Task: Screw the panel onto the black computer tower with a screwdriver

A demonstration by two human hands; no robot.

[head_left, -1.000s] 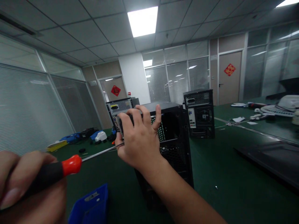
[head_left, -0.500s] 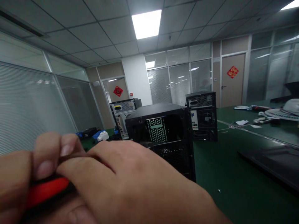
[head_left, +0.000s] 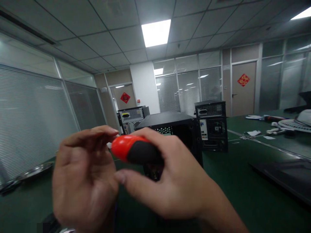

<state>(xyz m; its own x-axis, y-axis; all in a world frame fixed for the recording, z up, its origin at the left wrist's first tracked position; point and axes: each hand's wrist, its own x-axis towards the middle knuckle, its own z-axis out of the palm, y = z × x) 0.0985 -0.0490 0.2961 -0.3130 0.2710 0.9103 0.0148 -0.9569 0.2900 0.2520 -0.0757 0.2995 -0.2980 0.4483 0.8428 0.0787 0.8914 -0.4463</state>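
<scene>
My right hand [head_left: 179,174] is closed around the black part of a screwdriver [head_left: 131,149] with a red and black handle, held level in front of my face. Its red end points left, with a small pale bit at its tip; the shaft cannot be seen. Just left of it is my left hand [head_left: 85,178], cupped with the palm showing and slightly blurred. Its fingertips come close to the red end, and I cannot tell whether they touch it. Behind both hands stands a black computer case [head_left: 167,119], its lower part largely covered by them.
Another computer case [head_left: 133,114] stands behind on the left, and a black computer tower [head_left: 211,126] on the right. A dark flat panel [head_left: 284,178] lies on the green table [head_left: 230,194] at right. Farther back are paper scraps [head_left: 254,133] and a white cable coil [head_left: 296,125].
My hands have drawn apart from their clasp around the red and black handle. My left hand has opened into a cup, and the screwdriver has moved up and right in my right hand.
</scene>
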